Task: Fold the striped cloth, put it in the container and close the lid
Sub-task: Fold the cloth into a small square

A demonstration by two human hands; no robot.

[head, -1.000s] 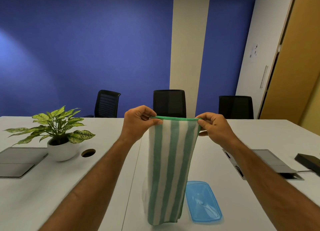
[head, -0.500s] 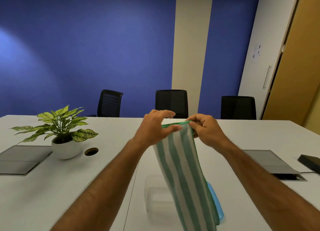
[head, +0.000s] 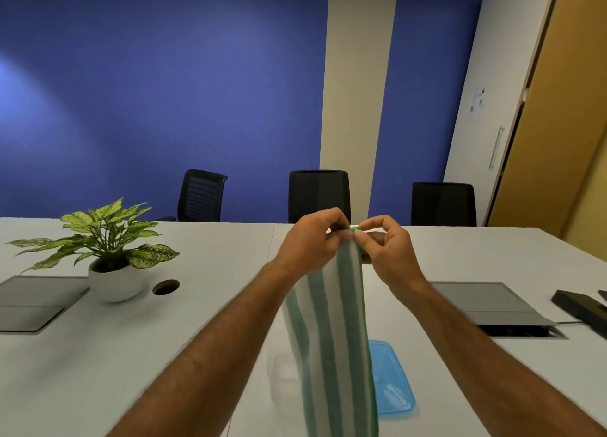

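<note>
I hold the striped cloth (head: 331,331) up in the air over the table (head: 203,321), letting it hang long so the halves line up. My left hand (head: 310,243) and right hand (head: 384,249) meet at the top edge, each pinching a corner, fingers touching, to bring the corners together for a lengthwise fold. The clear container (head: 282,374) sits below, partly hidden behind the cloth, with its blue lid (head: 391,381) lying flat just beside it, off and waiting.
</note>
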